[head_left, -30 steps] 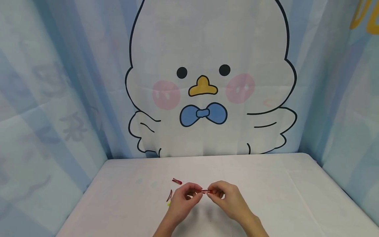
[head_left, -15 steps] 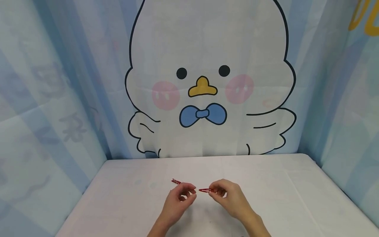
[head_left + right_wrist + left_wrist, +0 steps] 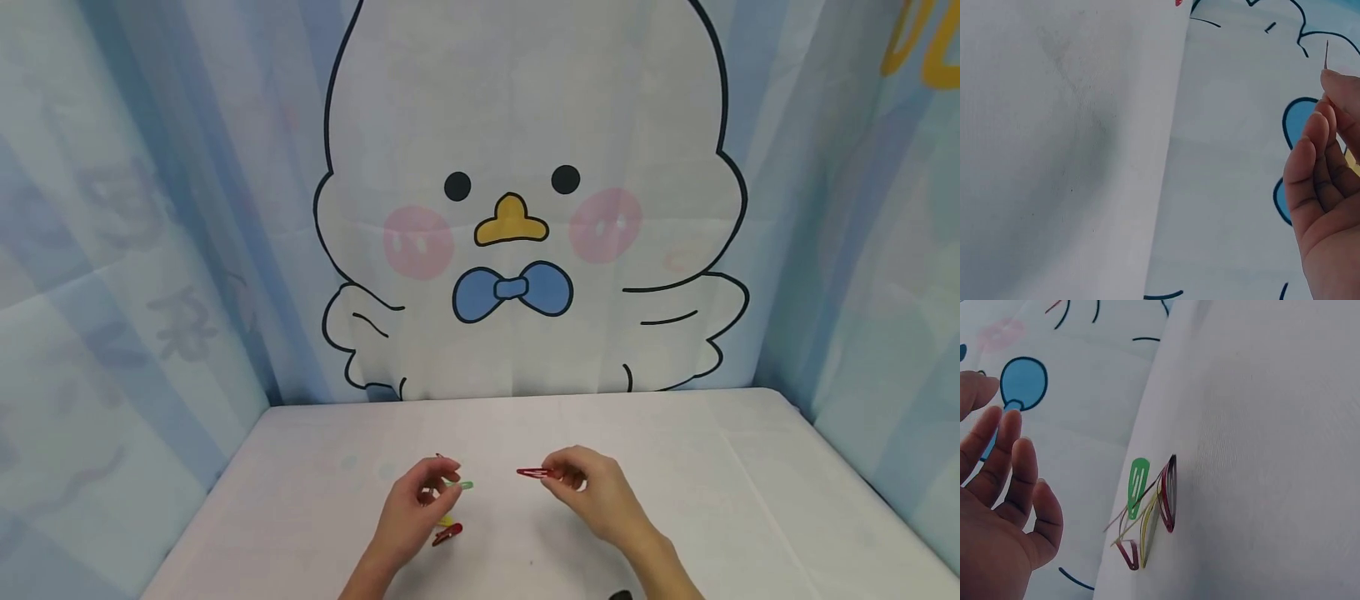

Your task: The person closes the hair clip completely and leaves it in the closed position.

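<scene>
My right hand (image 3: 600, 500) pinches a red snap hair clip (image 3: 531, 472) between thumb and fingertips, its free end pointing left. From the right wrist view the same clip appears edge-on as a thin sliver above the thumb. My left hand (image 3: 408, 512) holds nothing; its fingers are loosely bent, with thumb and index apart in the left wrist view. Around and below it on the white table lie a green hair clip (image 3: 1138, 481), a yellow one (image 3: 1145, 540) and a dark red one (image 3: 1169, 506). A further red clip (image 3: 1129, 556) lies beside the yellow one.
The white-covered table (image 3: 712, 475) runs back to a hanging cloth (image 3: 517, 350) printed with a cartoon bird. Pale blue cloth hangs on both sides. A small dark object (image 3: 621, 595) shows at the bottom edge, near the right forearm.
My left hand has let go of the red hair clip and moved left and toward me. My right hand keeps the clip and has shifted slightly right and up. More clips show beside the left hand.
</scene>
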The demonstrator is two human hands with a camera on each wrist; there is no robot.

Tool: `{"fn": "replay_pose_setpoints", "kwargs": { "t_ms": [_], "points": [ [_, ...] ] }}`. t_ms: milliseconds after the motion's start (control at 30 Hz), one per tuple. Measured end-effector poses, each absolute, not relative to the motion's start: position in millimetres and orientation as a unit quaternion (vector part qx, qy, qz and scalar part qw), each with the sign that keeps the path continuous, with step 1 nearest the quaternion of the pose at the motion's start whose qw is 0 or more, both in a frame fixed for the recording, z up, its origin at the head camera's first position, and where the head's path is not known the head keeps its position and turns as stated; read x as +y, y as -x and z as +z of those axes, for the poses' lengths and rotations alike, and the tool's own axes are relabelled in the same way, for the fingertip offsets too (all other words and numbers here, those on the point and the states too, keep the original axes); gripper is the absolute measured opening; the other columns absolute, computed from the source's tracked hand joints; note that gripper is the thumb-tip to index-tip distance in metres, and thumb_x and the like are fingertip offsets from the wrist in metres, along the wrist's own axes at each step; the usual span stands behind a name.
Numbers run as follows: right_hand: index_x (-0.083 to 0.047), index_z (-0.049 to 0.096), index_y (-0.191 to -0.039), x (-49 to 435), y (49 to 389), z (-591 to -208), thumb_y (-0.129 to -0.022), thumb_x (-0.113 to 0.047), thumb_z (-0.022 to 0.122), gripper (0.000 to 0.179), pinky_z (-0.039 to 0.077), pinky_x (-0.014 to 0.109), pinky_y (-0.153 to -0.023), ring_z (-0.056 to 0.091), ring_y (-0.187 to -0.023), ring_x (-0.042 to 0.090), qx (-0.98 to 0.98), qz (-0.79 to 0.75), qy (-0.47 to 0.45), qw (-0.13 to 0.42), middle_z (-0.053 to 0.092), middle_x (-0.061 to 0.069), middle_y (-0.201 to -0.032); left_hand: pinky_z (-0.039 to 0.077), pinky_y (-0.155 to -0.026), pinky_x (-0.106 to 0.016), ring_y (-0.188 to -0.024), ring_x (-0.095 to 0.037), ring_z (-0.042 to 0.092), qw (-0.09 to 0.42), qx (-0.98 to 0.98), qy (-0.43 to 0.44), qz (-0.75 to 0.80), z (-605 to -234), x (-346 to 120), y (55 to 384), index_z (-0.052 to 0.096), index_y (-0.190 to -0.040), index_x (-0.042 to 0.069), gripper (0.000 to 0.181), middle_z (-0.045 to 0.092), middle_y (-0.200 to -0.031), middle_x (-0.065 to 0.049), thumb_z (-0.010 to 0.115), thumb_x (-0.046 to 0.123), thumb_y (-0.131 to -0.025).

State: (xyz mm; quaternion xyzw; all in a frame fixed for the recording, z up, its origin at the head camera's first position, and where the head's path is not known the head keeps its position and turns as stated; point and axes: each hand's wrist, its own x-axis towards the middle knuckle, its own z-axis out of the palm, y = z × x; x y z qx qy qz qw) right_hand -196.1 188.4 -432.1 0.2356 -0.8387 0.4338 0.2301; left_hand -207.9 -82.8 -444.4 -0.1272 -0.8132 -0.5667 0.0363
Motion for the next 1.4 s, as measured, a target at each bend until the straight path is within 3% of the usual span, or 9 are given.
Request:
{"fn": "replay_pose_setpoints", "kwargs": {
  "t_ms": [600,1400],
  "points": [
    [-0.012,0.071,-0.091,208.2,205.0,-438.0,-0.078,0.004,0.083,0.023,0.049,0.024,-0.059,0.054,-0.066,0.005,-0.854,0.438,-0.18,0.217,0.06,-0.013,-0.077,0.046,-0.078,-0.03,-0.094,-0.018,0.055,0.041,-0.856,0.06,-0.511,-456.1,-117.8,216.2,0.065,-0.121,0.009,0.031,0.065,-0.102,0.002,0.074,0.015,-0.092],
    [-0.01,0.073,-0.093,234.9,219.6,-445.4,-0.082,-0.002,0.082,0.017,0.047,0.025,-0.064,0.054,-0.071,0.012,-0.884,0.432,-0.086,0.159,0.058,-0.005,-0.078,0.05,-0.079,-0.037,-0.091,-0.018,0.056,0.002,-0.891,0.076,-0.447,-467.4,-142.5,231.5,0.066,-0.115,0.009,0.027,0.065,-0.098,0.002,0.076,0.01,-0.09]
  ]
}}
